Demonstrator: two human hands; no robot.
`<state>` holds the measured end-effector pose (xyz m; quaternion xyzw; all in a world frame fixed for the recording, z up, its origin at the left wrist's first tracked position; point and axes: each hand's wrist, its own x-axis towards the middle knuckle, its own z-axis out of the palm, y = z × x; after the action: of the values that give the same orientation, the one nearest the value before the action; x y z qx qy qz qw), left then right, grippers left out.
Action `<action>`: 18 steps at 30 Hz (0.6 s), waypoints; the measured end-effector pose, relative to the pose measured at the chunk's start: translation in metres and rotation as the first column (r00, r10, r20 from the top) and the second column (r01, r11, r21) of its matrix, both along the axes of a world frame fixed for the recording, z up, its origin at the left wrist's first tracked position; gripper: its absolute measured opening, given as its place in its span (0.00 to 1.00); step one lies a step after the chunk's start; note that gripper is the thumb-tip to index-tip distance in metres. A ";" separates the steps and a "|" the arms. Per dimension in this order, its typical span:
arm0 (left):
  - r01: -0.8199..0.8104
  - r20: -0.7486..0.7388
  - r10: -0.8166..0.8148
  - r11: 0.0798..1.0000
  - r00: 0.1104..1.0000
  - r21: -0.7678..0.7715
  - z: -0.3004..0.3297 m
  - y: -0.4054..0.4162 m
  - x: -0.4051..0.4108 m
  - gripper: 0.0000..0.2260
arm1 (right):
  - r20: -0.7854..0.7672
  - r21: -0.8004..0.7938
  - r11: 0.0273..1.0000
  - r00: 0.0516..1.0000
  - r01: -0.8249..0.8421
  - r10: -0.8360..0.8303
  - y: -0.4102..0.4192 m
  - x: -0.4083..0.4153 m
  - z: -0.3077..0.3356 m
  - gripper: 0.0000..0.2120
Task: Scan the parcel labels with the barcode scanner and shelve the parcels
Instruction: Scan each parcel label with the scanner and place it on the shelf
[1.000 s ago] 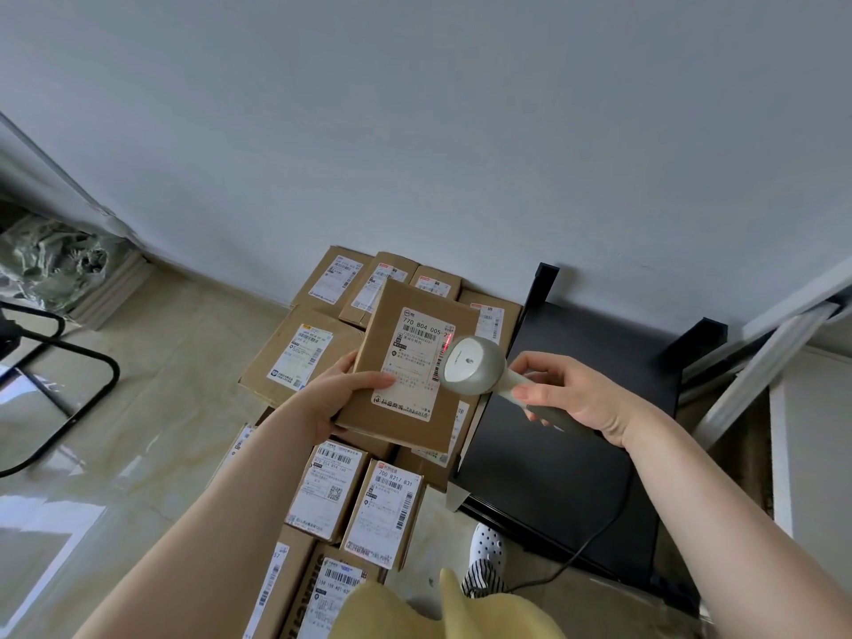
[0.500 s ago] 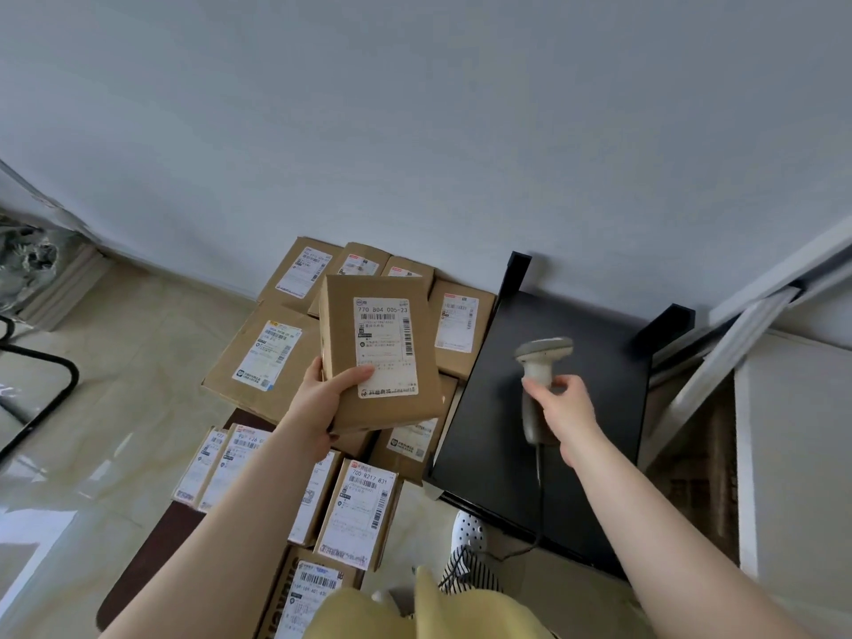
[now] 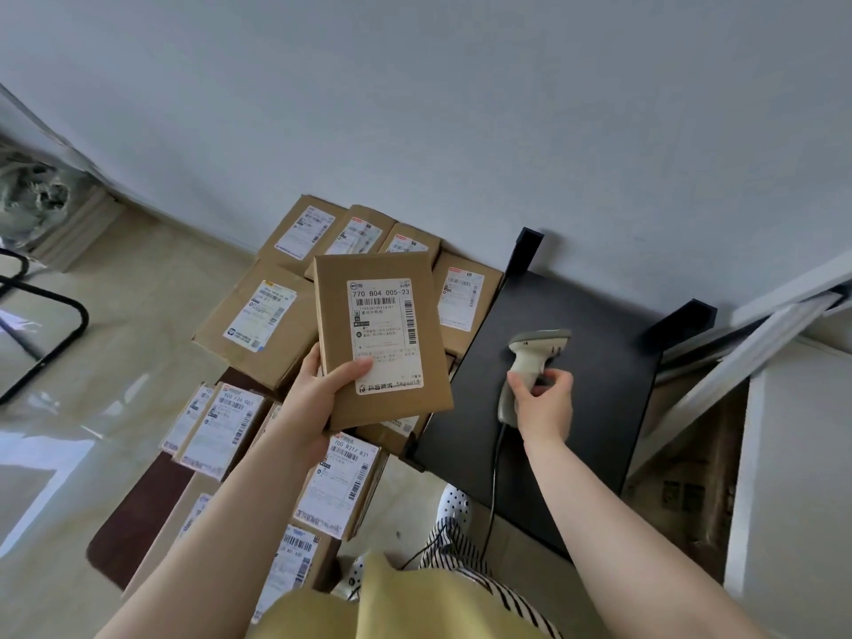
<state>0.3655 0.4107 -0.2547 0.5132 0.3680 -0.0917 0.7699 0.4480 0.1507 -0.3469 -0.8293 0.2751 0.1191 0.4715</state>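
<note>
My left hand (image 3: 318,403) grips a flat brown parcel (image 3: 382,334) by its lower left corner, thumb on the white label, which faces up at me. It hangs above a pile of similar labelled parcels (image 3: 258,325) on the floor. To the right, a grey barcode scanner (image 3: 530,357) lies on a black stool top (image 3: 594,408), head pointing away, cable trailing toward me. My right hand (image 3: 544,398) holds the scanner's handle with curled fingers.
More labelled parcels (image 3: 341,486) lie near my feet. A grey wall runs behind everything. A black chair frame (image 3: 41,334) stands at the left. White shelving boards (image 3: 774,334) and a cardboard box (image 3: 691,481) are at the right.
The scanner moved off the parcel label, rightward and down onto the black stool, still in my right hand. The parcel turned more upright in my left hand.
</note>
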 end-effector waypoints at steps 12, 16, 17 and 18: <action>0.115 0.195 -0.136 0.987 0.971 0.115 0.046 -0.019 -0.035 0.36 | 0.246 0.372 0.913 0.966 -0.169 0.079 0.004 -0.048 0.093 0.26; 0.207 0.237 -0.237 0.967 0.942 0.145 0.060 -0.037 -0.076 0.34 | 0.187 0.523 0.760 0.922 -0.386 0.339 0.010 -0.124 0.129 0.44; 0.247 0.243 -0.278 0.957 0.929 0.151 0.059 -0.042 -0.090 0.32 | 0.168 0.577 0.723 0.922 -0.379 0.348 0.007 -0.145 0.129 0.45; 0.290 0.241 -0.318 0.946 0.917 0.146 0.059 -0.049 -0.110 0.32 | 0.152 0.630 0.694 0.931 -0.349 0.331 0.001 -0.172 0.128 0.44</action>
<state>0.2557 0.3615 -0.1958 0.6125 0.1834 -0.1221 0.7591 0.2759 0.1516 -0.2192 -0.6528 0.0527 0.2807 0.7016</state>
